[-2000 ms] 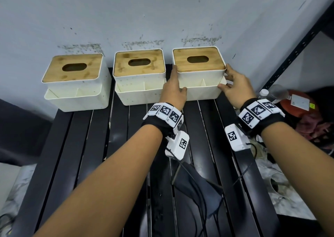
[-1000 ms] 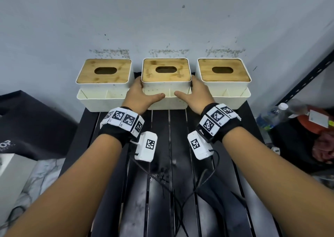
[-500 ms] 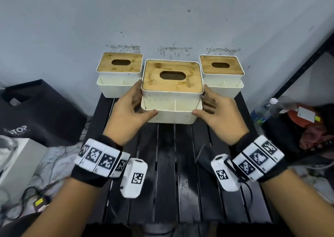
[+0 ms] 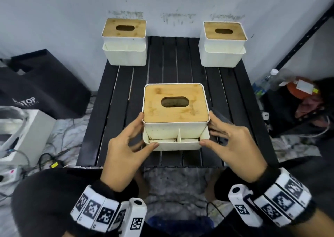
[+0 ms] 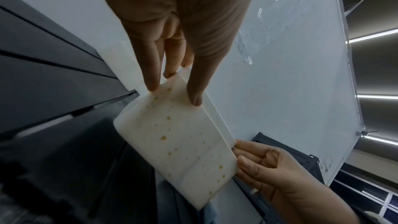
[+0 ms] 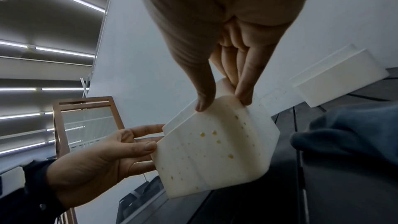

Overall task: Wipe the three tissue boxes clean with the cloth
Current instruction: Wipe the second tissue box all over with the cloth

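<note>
Near the front edge of the black slatted worktop (image 4: 115, 99), the left hand (image 4: 124, 153) and right hand (image 4: 233, 146) grip opposite sides of a stained tissue box (image 4: 175, 117), likely positioned close for wiping; the dark cloth (image 4: 219, 116) lies just right of it.

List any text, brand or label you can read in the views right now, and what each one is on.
"TOP": white lettering on the black bag left of the table; its first letters and the small line beneath are unreadable.
White label on the orange item at right: too blurred to read.
Square code markers on both wristbands: patterns, no words.
Tissue boxes: no text visible.
</note>
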